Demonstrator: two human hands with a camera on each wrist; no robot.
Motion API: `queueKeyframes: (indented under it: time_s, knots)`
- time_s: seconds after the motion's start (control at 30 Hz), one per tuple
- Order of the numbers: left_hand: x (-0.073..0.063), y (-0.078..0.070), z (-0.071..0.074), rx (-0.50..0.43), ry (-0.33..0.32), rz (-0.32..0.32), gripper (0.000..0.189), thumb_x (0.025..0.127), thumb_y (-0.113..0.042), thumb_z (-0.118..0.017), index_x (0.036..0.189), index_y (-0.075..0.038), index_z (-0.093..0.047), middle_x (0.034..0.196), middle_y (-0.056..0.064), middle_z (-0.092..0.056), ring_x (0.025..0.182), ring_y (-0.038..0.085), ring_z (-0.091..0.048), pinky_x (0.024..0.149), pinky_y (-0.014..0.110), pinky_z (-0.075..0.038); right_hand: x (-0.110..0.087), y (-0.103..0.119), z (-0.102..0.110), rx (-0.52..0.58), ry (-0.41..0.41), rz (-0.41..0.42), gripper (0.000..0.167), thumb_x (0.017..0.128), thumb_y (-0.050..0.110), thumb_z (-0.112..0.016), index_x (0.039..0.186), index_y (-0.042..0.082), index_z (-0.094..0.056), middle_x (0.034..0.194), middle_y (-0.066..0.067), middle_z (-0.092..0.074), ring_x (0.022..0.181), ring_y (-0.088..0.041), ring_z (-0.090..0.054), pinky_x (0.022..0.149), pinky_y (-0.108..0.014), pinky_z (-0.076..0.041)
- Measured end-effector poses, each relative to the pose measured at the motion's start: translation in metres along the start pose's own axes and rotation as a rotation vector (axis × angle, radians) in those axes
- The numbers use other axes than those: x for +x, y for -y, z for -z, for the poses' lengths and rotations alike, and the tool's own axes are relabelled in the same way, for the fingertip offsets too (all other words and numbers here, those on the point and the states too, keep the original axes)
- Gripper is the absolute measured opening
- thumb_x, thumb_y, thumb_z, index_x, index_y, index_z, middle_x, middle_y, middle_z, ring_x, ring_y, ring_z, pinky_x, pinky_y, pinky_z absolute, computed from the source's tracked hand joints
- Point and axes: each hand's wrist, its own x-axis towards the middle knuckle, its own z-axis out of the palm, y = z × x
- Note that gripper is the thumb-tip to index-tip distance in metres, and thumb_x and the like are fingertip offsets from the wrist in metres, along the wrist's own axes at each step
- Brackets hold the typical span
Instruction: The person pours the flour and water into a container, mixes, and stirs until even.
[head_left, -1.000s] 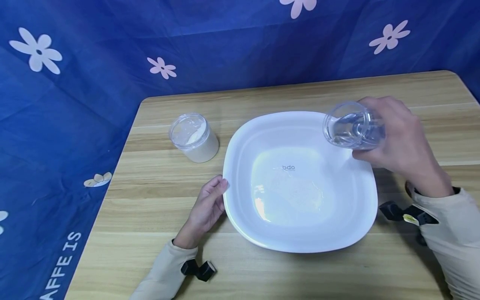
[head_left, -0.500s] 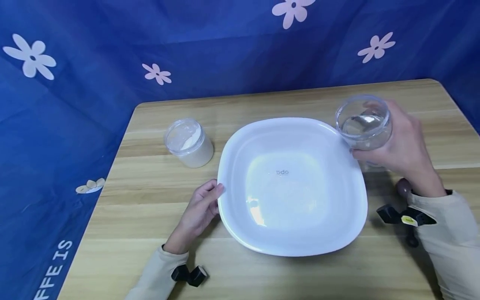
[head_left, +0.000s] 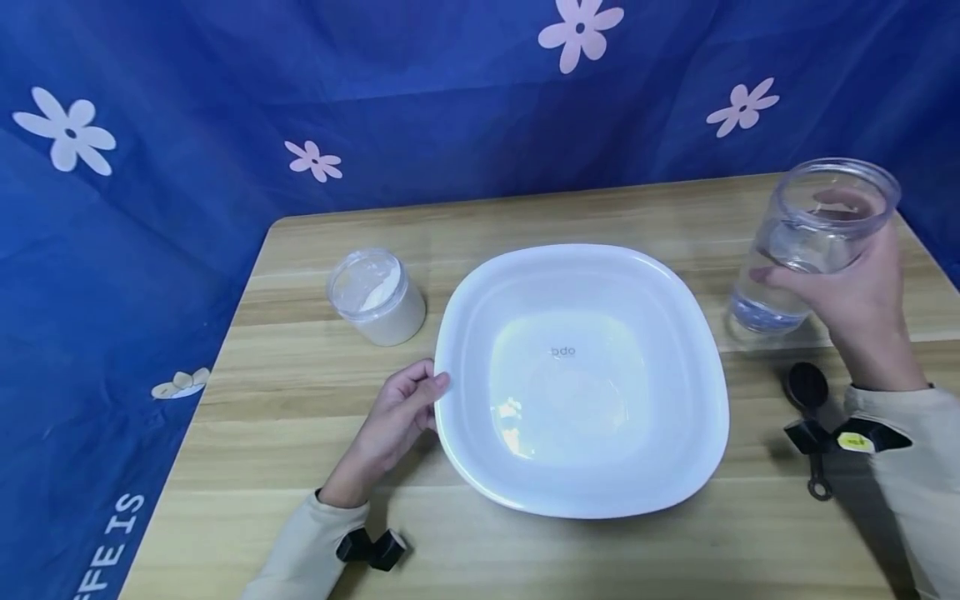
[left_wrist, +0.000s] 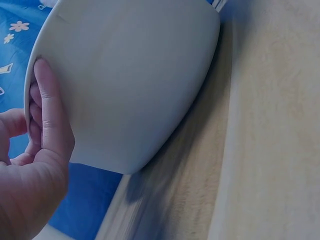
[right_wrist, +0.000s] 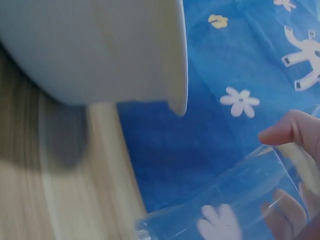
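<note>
A white oval basin marked "bdo" sits on the table, with a little clear liquid glinting on its floor. My left hand holds its left rim, thumb on top and fingers curled underneath, as the left wrist view shows against the basin's outer wall. Off to the basin's right, my right hand grips a clear jar part-filled with water, nearly upright and low over the tabletop. In the right wrist view, the thumb and fingers wrap this jar.
A clear jar of white powder stands open at the basin's left. Near my right wrist lies a black measuring spoon. Behind the wooden table hangs a blue cloth with flowers.
My right hand has tilted the jar back from over the basin to nearly upright and carried it right. The spoon now shows more fully. My left hand stays on the rim.
</note>
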Motion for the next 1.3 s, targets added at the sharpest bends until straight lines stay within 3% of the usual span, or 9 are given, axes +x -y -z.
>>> queueKeyframes:
  time_s: [0.2,0.33,0.6,0.77,0.9,1.1,1.27,1.3]
  knots:
    - [0.004,-0.002,0.002,0.036,-0.038,0.061,0.013,0.097,-0.003,-0.046,0.091,-0.007,-0.057,0.083,0.001,-0.064,0.071,0.013,-0.066,0.06,0.027,-0.06,0.006,-0.014,0.011,-0.059,-0.088,-0.088,0.09,0.058,-0.015,-0.08,0.134,0.017,-0.046,0.129,0.004,-0.048,0.12,-0.01,-0.044,0.098,-0.012,-0.037]
    - [0.007,-0.005,0.003,0.072,-0.062,0.089,0.009,0.094,-0.002,-0.048,0.091,-0.006,-0.055,0.08,0.0,-0.062,0.07,0.012,-0.065,0.06,0.027,-0.06,0.01,-0.022,0.016,0.009,-0.146,-0.115,0.092,0.055,-0.02,-0.078,0.133,0.016,-0.047,0.128,0.003,-0.049,0.121,-0.01,-0.043,0.099,-0.01,-0.037]
    - [0.011,-0.007,0.002,0.127,-0.083,0.098,0.007,0.09,0.001,-0.046,0.092,0.0,-0.053,0.083,0.004,-0.062,0.071,0.014,-0.065,0.061,0.029,-0.06,0.018,-0.037,0.02,0.024,-0.217,-0.127,0.095,0.055,-0.021,-0.075,0.135,0.019,-0.043,0.13,0.004,-0.045,0.123,-0.008,-0.039,0.101,-0.009,-0.034]
    - [0.014,-0.005,0.003,0.131,-0.094,0.094,0.008,0.088,0.002,-0.047,0.094,0.005,-0.052,0.084,0.006,-0.064,0.073,0.015,-0.066,0.063,0.029,-0.061,0.019,-0.042,0.021,0.22,-0.254,-0.147,0.095,0.053,-0.027,-0.072,0.132,0.017,-0.042,0.129,0.001,-0.043,0.123,-0.009,-0.04,0.099,-0.01,-0.037]
    - [0.012,-0.002,0.003,0.139,-0.114,0.094,0.022,0.088,0.001,-0.048,0.105,0.015,-0.051,0.086,0.004,-0.067,0.072,0.014,-0.067,0.063,0.027,-0.06,0.018,-0.045,0.021,0.291,-0.265,-0.172,0.095,0.054,-0.027,-0.073,0.132,0.016,-0.041,0.13,0.0,-0.042,0.124,-0.01,-0.04,0.098,-0.01,-0.039]
    - [0.007,0.002,0.003,0.153,-0.139,0.107,0.046,0.088,-0.003,-0.046,0.128,0.018,-0.045,0.091,0.003,-0.069,0.073,0.012,-0.067,0.064,0.025,-0.059,0.012,-0.049,0.016,0.132,-0.289,-0.203,0.095,0.059,-0.018,-0.076,0.136,0.02,-0.036,0.134,0.003,-0.039,0.126,-0.008,-0.038,0.1,-0.008,-0.035]
    - [0.007,0.01,0.003,0.137,-0.148,0.103,0.049,0.088,-0.009,-0.045,0.127,0.019,-0.045,0.088,0.001,-0.069,0.074,0.012,-0.067,0.064,0.025,-0.058,0.011,-0.053,0.015,-0.065,-0.301,-0.243,0.095,0.064,-0.009,-0.076,0.14,0.026,-0.031,0.138,0.008,-0.035,0.129,-0.004,-0.033,0.101,-0.005,-0.03]
    - [0.007,0.011,0.003,0.133,-0.143,0.101,0.049,0.088,-0.011,-0.045,0.127,0.02,-0.045,0.087,0.001,-0.07,0.074,0.013,-0.067,0.064,0.025,-0.058,0.013,-0.054,0.015,-0.041,-0.312,-0.247,0.093,0.063,-0.01,-0.077,0.138,0.025,-0.034,0.138,0.008,-0.035,0.128,-0.005,-0.033,0.101,-0.005,-0.03]
